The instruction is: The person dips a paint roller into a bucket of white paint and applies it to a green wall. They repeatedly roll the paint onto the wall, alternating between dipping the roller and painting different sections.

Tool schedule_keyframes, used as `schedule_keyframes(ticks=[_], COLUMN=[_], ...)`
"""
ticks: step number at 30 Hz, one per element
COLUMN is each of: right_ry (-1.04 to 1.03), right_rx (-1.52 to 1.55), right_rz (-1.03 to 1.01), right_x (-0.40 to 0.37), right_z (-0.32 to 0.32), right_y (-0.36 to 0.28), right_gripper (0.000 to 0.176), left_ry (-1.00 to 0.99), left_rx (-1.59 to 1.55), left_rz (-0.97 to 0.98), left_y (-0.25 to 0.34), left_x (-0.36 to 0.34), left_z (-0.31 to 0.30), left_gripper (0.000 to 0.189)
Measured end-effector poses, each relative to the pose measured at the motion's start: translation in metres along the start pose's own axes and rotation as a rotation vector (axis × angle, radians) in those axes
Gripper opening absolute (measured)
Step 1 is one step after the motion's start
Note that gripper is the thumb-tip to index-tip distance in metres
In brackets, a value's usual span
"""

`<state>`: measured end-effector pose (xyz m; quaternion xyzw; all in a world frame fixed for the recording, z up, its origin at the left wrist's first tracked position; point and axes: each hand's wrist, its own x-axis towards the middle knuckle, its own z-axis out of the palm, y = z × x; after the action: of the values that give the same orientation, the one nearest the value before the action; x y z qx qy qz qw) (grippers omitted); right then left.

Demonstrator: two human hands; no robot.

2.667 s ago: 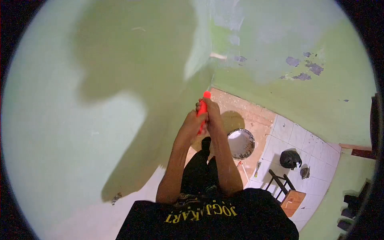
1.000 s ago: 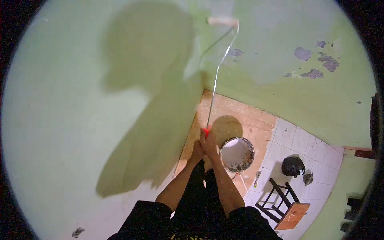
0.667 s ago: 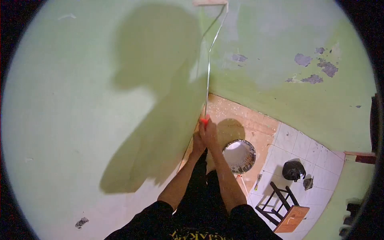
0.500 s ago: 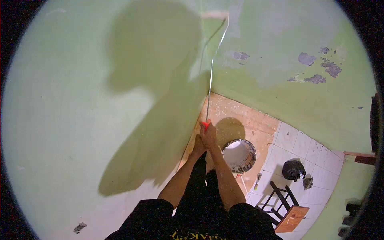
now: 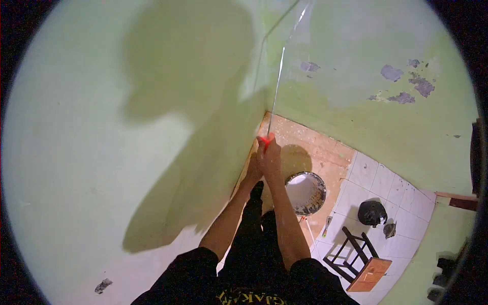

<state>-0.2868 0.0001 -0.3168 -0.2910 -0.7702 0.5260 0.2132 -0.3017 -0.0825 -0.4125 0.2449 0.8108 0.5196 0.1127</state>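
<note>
Both hands had risen versus half a second earlier: right hand (image 5: 269,155) and left hand (image 5: 252,172) were clamped together round the red handle (image 5: 264,142) of the roller pole (image 5: 278,71), close to the wall corner above the paint bucket (image 5: 305,193). The roller head had run past the top of frame and wasn't visible, so the stroke looked to be on its upward pass along the green wall (image 5: 356,117).

The green left wall (image 5: 76,127) is crossed by a large shadow (image 5: 188,76); the right wall (image 5: 351,122) is marked with grey peeled patches (image 5: 399,96). White floor tiles (image 5: 376,180) are covered by brown sheeting (image 5: 317,147) at the corner. A wooden stool (image 5: 363,260) is set near a black bag (image 5: 370,212).
</note>
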Motion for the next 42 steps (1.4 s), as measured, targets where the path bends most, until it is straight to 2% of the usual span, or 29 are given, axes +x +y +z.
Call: schedule_keyframes(ticks=[2, 4, 6, 8, 10, 12, 14, 15, 17, 19, 20, 23, 26, 27, 28, 29, 30, 31, 32, 33, 34, 36, 37, 39, 40, 42], right_ry=[-0.020, -0.022, -0.099, -0.146, -0.126, -0.107, -0.190, -0.183, -0.046, -0.010, 0.023, -0.037, -0.095, -0.093, -0.091, -0.167, -0.243, -0.243, -0.326, -0.406, -0.404, -0.320, -0.320, -0.098, -0.098, -0.111], right_rx=[0.022, -0.055, -0.123, -0.265, -0.360, -0.450, -0.227, -0.227, -0.017, -0.019, -0.021, -0.012, -0.003, -0.048, -0.096, -0.214, -0.333, -0.329, -0.154, 0.023, 0.024, -0.273, -0.281, -0.098, -0.100, -0.109], right_rz=[0.056, 0.077, 0.159, 0.126, 0.171, 0.215, 0.208, 0.201, 0.043, -0.021, -0.080, -0.046, 0.051, 0.079, 0.103, 0.274, 0.445, 0.446, 0.530, 0.610, 0.609, 0.331, 0.341, 0.156, 0.157, 0.155], right_x=[0.001, -0.015, -0.048, -0.085, -0.104, -0.103, -0.089, -0.079, -0.043, -0.004, 0.006, 0.013, -0.032, -0.061, -0.079, -0.087, -0.093, -0.100, -0.108, -0.111, -0.109, -0.101, -0.097, -0.082, -0.071, -0.051], right_z=[0.004, 0.019, 0.039, 0.061, 0.039, 0.032, 0.029, 0.023, 0.004, -0.002, -0.003, 0.010, 0.028, 0.027, 0.025, 0.011, -0.006, -0.003, 0.003, 0.007, 0.002, -0.021, -0.026, -0.031, -0.037, -0.045], right_y=[0.013, 0.052, 0.115, 0.187, 0.148, 0.125, 0.121, 0.101, 0.035, 0.007, 0.002, 0.035, 0.085, 0.091, 0.093, 0.070, 0.044, 0.057, 0.084, 0.098, 0.088, 0.039, 0.022, -0.013, -0.034, -0.066], right_gripper=[0.026, 0.021, 0.026, 0.029, 0.029, 0.028, 0.026, 0.026, 0.023, 0.023, 0.023, 0.023, 0.027, 0.029, 0.030, 0.034, 0.039, 0.039, 0.042, 0.046, 0.046, 0.048, 0.048, 0.046, 0.046, 0.032], left_ry=[-0.035, -0.113, -0.199, -0.248, -0.263, -0.239, -0.189, -0.159, -0.051, 0.006, 0.020, -0.039, -0.172, -0.200, -0.175, -0.129, -0.128, -0.137, -0.138, -0.120, -0.108, -0.080, -0.059, -0.019, -0.002, 0.007], left_rx=[0.007, -0.014, -0.056, -0.091, -0.059, 0.043, 0.183, 0.248, 0.084, 0.066, 0.076, 0.065, -0.063, -0.250, -0.707, -1.086, -1.085, -0.528, 0.024, 0.165, 0.111, -0.007, -0.064, -0.158, -0.178, -0.170], left_rz=[-0.021, -0.106, -0.244, -0.363, -0.387, -0.331, -0.228, -0.165, -0.109, -0.034, 0.003, -0.018, -0.270, -0.411, -0.610, -0.789, -0.789, -0.639, -0.465, -0.442, -0.473, -0.532, -0.557, -0.587, -0.597, -0.604], left_y=[-0.014, -0.048, -0.083, -0.095, -0.090, -0.077, -0.063, -0.054, -0.021, -0.003, 0.001, -0.017, -0.075, -0.101, -0.138, -0.177, -0.158, -0.116, -0.079, -0.055, -0.038, 0.003, 0.024, 0.065, 0.080, 0.082], left_x=[0.002, -0.023, -0.064, -0.098, -0.116, -0.118, -0.102, -0.088, -0.047, -0.011, 0.005, 0.010, -0.056, -0.084, -0.116, -0.145, -0.149, -0.155, -0.157, -0.154, -0.147, -0.128, -0.114, -0.086, -0.075, -0.058], left_z=[0.008, 0.022, 0.034, 0.035, 0.031, 0.025, 0.023, 0.022, 0.016, 0.011, 0.012, 0.021, 0.039, 0.043, 0.054, 0.062, 0.057, 0.044, 0.031, 0.025, 0.021, 0.010, 0.002, -0.015, -0.023, -0.036], left_gripper=[0.030, 0.030, 0.029, 0.029, 0.028, 0.027, 0.027, 0.027, 0.029, 0.031, 0.033, 0.037, 0.042, 0.043, 0.045, 0.047, 0.047, 0.031, 0.034, 0.035, 0.035, 0.037, 0.038, 0.039, 0.040, 0.041])
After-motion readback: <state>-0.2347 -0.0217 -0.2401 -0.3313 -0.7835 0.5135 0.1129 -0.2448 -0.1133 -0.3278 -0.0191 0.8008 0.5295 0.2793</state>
